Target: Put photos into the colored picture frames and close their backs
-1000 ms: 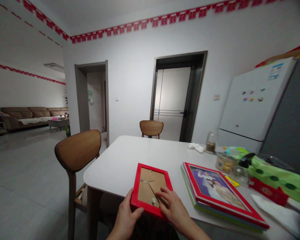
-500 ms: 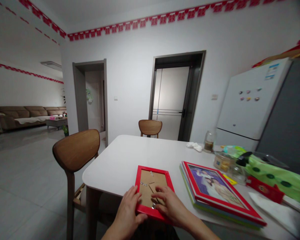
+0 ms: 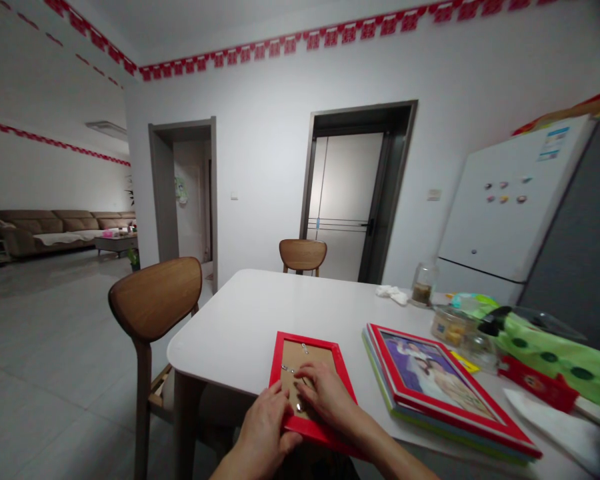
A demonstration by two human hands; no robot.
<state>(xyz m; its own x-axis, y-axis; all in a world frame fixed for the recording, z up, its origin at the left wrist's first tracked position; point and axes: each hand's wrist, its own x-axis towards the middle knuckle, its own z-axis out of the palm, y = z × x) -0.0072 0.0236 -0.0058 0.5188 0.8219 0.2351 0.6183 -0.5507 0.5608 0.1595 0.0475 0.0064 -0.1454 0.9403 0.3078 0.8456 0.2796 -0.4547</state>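
Observation:
A red picture frame [image 3: 277,355] lies face down near the table's front edge, its brown backing board [image 3: 320,355] and small metal clips showing. My left hand [image 3: 266,427] grips the frame's near left corner, with the thumb along the front edge. Over the board, my right hand [image 3: 327,397] has its fingers bent and touching the lower middle, beside a shiny metal clip [image 3: 299,407]. Whatever lies under those fingertips is hidden. To the right is a stack of frames, topped by a red frame [image 3: 395,381] with a photo facing up.
The white table [image 3: 240,313] also holds a glass jar [image 3: 423,287], crumpled tissue [image 3: 393,294], a plastic tub [image 3: 447,325], a red box [image 3: 535,383] and a green bag [image 3: 555,353]. Wooden chairs stand at the left [image 3: 160,297] and far side [image 3: 303,255].
My right hand has shifted up and left over the backing board, and its fingers have drawn closer together. My left hand keeps hold of the corner. The view has turned slightly.

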